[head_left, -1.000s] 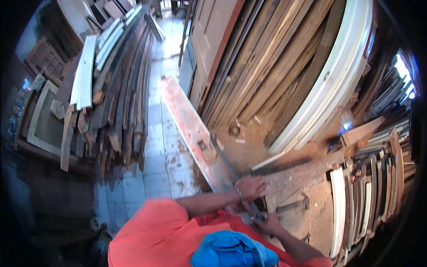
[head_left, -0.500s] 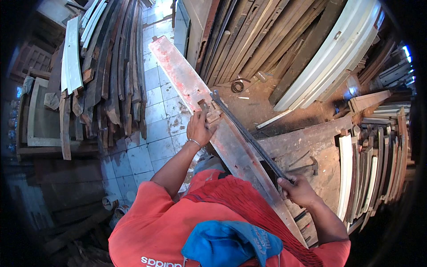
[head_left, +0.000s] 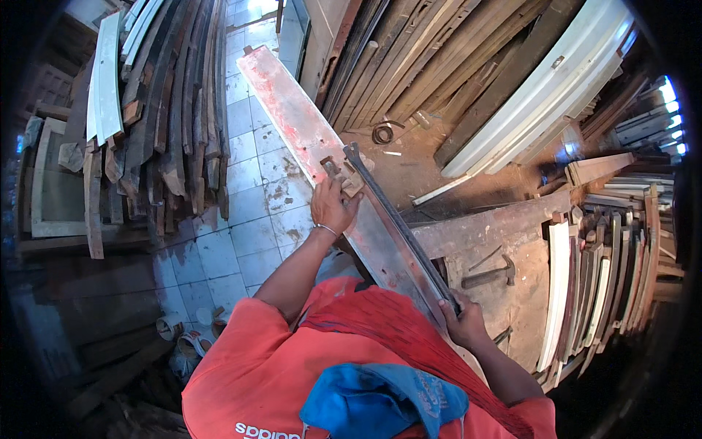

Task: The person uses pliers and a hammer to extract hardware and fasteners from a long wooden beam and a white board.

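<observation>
A long, worn plank [head_left: 289,110] with flaking red and whitish paint runs diagonally in front of me. My left hand [head_left: 333,208] rests on it, fingers closed about a small wooden block [head_left: 352,184] beside a notch cut in the plank. In my right hand [head_left: 465,322] is the near end of a long dark pry bar [head_left: 398,223]. The bar lies along the plank's right edge, its forked far tip close to the block. Whether that tip touches the block I cannot tell.
A claw hammer [head_left: 491,275] lies on a worn wooden surface [head_left: 504,227] at right. Stacked timbers [head_left: 164,110] stand at left, with more boards [head_left: 431,58] leaning at the back and short pieces [head_left: 585,293] at right. A coiled strip [head_left: 385,132] lies on the floor.
My right hand has moved left, bringing the pry bar in closer along the plank. My left hand stays at the block. The whole view has shifted slightly.
</observation>
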`<state>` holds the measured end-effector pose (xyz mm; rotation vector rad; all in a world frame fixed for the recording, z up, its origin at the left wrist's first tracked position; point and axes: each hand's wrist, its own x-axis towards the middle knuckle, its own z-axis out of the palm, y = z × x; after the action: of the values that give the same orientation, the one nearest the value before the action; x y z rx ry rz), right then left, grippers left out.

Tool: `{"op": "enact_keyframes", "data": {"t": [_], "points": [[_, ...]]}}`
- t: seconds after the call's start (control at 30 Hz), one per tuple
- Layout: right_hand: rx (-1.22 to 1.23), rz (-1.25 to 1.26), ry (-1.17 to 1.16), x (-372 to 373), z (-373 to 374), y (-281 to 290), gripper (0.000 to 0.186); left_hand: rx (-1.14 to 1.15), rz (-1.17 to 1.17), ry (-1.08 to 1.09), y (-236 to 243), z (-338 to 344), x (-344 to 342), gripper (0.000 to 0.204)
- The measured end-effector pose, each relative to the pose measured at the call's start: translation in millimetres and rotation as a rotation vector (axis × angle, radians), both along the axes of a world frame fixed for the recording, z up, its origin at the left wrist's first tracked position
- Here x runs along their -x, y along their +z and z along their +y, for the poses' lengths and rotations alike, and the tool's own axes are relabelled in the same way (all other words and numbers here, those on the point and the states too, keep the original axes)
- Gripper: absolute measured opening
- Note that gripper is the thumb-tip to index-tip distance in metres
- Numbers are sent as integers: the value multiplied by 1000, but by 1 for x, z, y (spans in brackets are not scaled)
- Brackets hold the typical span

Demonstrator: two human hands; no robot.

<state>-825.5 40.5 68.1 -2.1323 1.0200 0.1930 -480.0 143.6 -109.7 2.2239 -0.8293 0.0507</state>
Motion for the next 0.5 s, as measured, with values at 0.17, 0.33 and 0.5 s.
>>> {"op": "enact_keyframes", "data": {"t": [0.17, 0.33, 0.5], "points": [[38, 30, -5, 12, -8, -15, 37, 325, -16, -149, 27, -5, 24, 46], [172, 3, 47, 21, -1, -36, 39, 436, -40, -451, 110, -70, 93, 37], [273, 51, 40, 28, 8, -55, 43, 74, 68, -765, 81, -81, 138, 41]]}}
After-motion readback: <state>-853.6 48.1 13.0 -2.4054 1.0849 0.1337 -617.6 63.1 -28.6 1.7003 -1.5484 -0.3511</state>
